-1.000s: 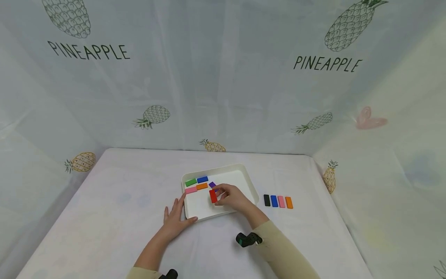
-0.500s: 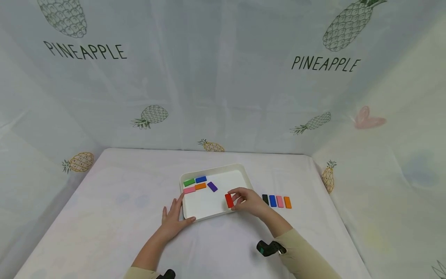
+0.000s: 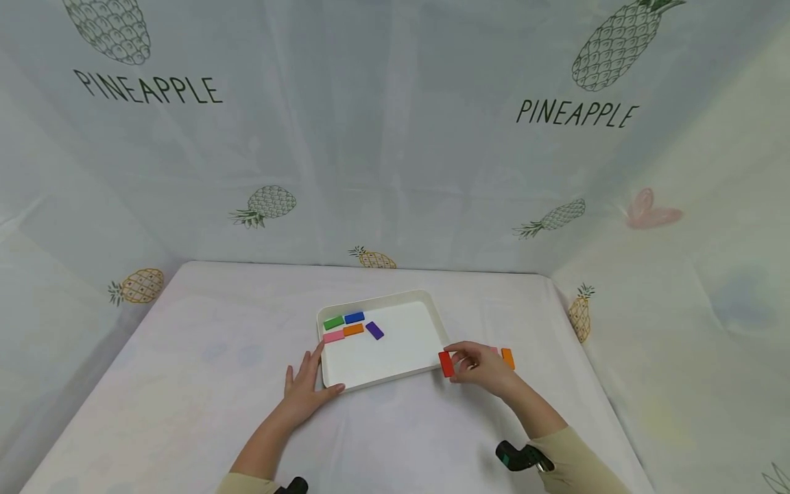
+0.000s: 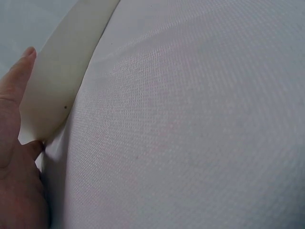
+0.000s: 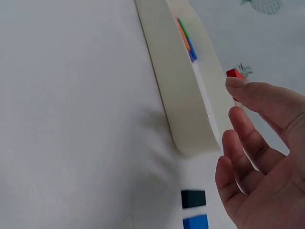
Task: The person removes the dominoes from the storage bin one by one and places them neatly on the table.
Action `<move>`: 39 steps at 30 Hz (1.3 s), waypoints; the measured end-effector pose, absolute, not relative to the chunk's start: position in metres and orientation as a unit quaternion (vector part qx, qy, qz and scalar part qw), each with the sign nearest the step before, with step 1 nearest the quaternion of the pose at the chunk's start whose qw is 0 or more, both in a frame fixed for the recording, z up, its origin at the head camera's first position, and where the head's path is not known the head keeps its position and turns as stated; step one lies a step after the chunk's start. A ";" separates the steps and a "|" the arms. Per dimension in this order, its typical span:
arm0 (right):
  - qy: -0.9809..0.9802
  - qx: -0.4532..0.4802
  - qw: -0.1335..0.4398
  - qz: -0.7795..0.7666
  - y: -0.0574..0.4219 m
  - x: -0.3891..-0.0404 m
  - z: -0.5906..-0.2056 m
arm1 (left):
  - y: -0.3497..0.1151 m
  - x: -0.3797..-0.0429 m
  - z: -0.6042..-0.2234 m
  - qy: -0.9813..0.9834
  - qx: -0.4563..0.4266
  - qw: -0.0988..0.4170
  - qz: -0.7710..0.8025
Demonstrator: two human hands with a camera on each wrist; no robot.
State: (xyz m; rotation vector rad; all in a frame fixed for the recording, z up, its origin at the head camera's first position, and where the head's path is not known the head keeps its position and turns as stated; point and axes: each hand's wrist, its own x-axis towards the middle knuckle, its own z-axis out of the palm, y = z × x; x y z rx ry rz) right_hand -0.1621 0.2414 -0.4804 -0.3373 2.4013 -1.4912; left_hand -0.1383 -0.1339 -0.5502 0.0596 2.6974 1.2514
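Observation:
A red block (image 3: pixel 446 364) is pinched between the thumb and fingers of my right hand (image 3: pixel 484 368), at the near right corner of the white tray (image 3: pixel 382 379). In the right wrist view the red block (image 5: pixel 235 74) shows only partly past the thumb. My left hand (image 3: pixel 304 394) rests with spread fingers against the tray's left end and near left corner. Inside the tray, toward the far left, lie a green block (image 3: pixel 333 322), a blue block (image 3: pixel 354 318), a pink block (image 3: pixel 334 336) and an orange block (image 3: pixel 354 330). A purple block (image 3: pixel 374 331) lies slanted beside them.
Right of the tray, an orange block (image 3: pixel 508 358) lies on the white tablecloth (image 3: pixel 185 384), partly behind my right hand. In the right wrist view a black block (image 5: pixel 193 199) and another blue block (image 5: pixel 196 222) lie near the tray's end. Pineapple-print cloth surrounds the table.
My right hand has carried the red block rightward from the tray's middle to its right corner, uncovering the purple block and covering part of the row outside. The left hand stays at the tray.

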 end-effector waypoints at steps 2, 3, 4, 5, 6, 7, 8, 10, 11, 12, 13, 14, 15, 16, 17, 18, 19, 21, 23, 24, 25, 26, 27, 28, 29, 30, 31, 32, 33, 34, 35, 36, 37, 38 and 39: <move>0.837 -0.113 0.139 -0.516 0.250 -0.160 -0.480 | -0.134 -0.138 -0.550 0.903 0.022 0.081 0.422; 0.840 -0.113 0.136 -0.513 0.255 -0.159 -0.480 | -0.134 -0.138 -0.550 0.902 0.022 0.080 0.423; 0.842 -0.112 0.133 -0.510 0.259 -0.158 -0.480 | -0.134 -0.138 -0.551 0.902 0.022 0.081 0.423; 0.846 -0.111 0.129 -0.505 0.263 -0.157 -0.480 | -0.134 -0.138 -0.551 0.902 0.022 0.081 0.423; 0.851 -0.110 0.124 -0.499 0.267 -0.156 -0.481 | -0.134 -0.139 -0.551 0.903 0.021 0.083 0.421; 0.855 -0.108 0.120 -0.493 0.271 -0.155 -0.481 | -0.134 -0.139 -0.552 0.903 0.020 0.086 0.420; 0.859 -0.108 0.116 -0.487 0.274 -0.155 -0.481 | -0.134 -0.139 -0.552 0.904 0.019 0.088 0.418; 0.864 -0.103 0.111 -0.480 0.281 -0.153 -0.481 | -0.135 -0.139 -0.551 0.904 0.018 0.090 0.417; 0.866 -0.101 0.109 -0.477 0.284 -0.153 -0.481 | -0.135 -0.138 -0.550 0.904 0.018 0.091 0.417; 0.868 -0.096 0.109 -0.476 0.287 -0.152 -0.481 | -0.135 -0.138 -0.550 0.904 0.019 0.090 0.418; 0.869 -0.088 0.108 -0.475 0.290 -0.151 -0.481 | -0.135 -0.138 -0.550 0.904 0.020 0.089 0.419; 0.870 -0.081 0.106 -0.474 0.294 -0.151 -0.481 | -0.136 -0.137 -0.549 0.903 0.021 0.087 0.420; 0.872 -0.075 0.105 -0.472 0.297 -0.150 -0.480 | -0.136 -0.137 -0.548 0.903 0.022 0.084 0.421; 0.876 -0.070 0.102 -0.466 0.300 -0.150 -0.480 | -0.136 -0.136 -0.548 0.903 0.023 0.081 0.422; 0.880 -0.063 0.098 -0.459 0.304 -0.150 -0.480 | -0.136 -0.136 -0.548 0.903 0.024 0.078 0.422; 0.885 -0.056 0.096 -0.453 0.307 -0.149 -0.480 | -0.136 -0.136 -0.548 0.903 0.026 0.074 0.423; 0.890 -0.051 0.093 -0.444 0.310 -0.149 -0.480 | -0.136 -0.136 -0.548 0.903 0.026 0.072 0.422; 0.900 -0.051 0.087 -0.425 0.317 -0.148 -0.480 | -0.135 -0.137 -0.548 0.905 0.027 0.070 0.419; 0.907 -0.053 0.083 -0.410 0.324 -0.148 -0.480 | -0.135 -0.138 -0.549 0.906 0.027 0.071 0.417; 0.909 -0.052 0.081 -0.405 0.327 -0.147 -0.480 | -0.135 -0.138 -0.549 0.906 0.027 0.073 0.416; 0.912 -0.051 0.078 -0.399 0.330 -0.148 -0.480 | -0.135 -0.138 -0.549 0.906 0.027 0.075 0.415; 0.914 -0.051 0.077 -0.395 0.333 -0.148 -0.480 | -0.136 -0.138 -0.549 0.907 0.027 0.077 0.414; 0.916 -0.052 0.077 -0.391 0.336 -0.148 -0.481 | -0.136 -0.139 -0.549 0.906 0.026 0.079 0.414; 0.917 -0.051 0.076 -0.389 0.340 -0.149 -0.481 | -0.136 -0.138 -0.549 0.906 0.026 0.081 0.415; 0.919 -0.049 0.075 -0.385 0.343 -0.149 -0.483 | -0.136 -0.138 -0.550 0.906 0.026 0.080 0.416; 0.920 -0.045 0.074 -0.382 0.346 -0.150 -0.484 | -0.136 -0.138 -0.550 0.906 0.025 0.080 0.415; 0.921 -0.044 0.074 -0.380 0.350 -0.151 -0.485 | -0.136 -0.138 -0.550 0.906 0.025 0.080 0.415; 0.921 -0.043 0.075 -0.379 0.353 -0.152 -0.487 | -0.136 -0.138 -0.550 0.906 0.024 0.078 0.415; 0.921 -0.039 0.076 -0.380 0.356 -0.153 -0.489 | -0.136 -0.138 -0.550 0.906 0.024 0.076 0.416; 0.921 -0.035 0.077 -0.381 0.359 -0.154 -0.491 | -0.136 -0.138 -0.550 0.906 0.024 0.075 0.415; 0.920 -0.029 0.078 -0.382 0.362 -0.155 -0.492 | -0.136 -0.138 -0.551 0.906 0.025 0.073 0.416; 0.919 -0.023 0.081 -0.384 0.364 -0.156 -0.494 | -0.136 -0.138 -0.551 0.906 0.024 0.074 0.415; 0.918 -0.019 0.084 -0.388 0.367 -0.157 -0.496 | -0.136 -0.138 -0.551 0.906 0.025 0.075 0.417; 0.917 -0.016 0.087 -0.390 0.369 -0.158 -0.497 | -0.136 -0.138 -0.551 0.905 0.025 0.077 0.417; 0.915 -0.011 0.089 -0.394 0.371 -0.159 -0.499 | -0.136 -0.138 -0.551 0.904 0.026 0.078 0.419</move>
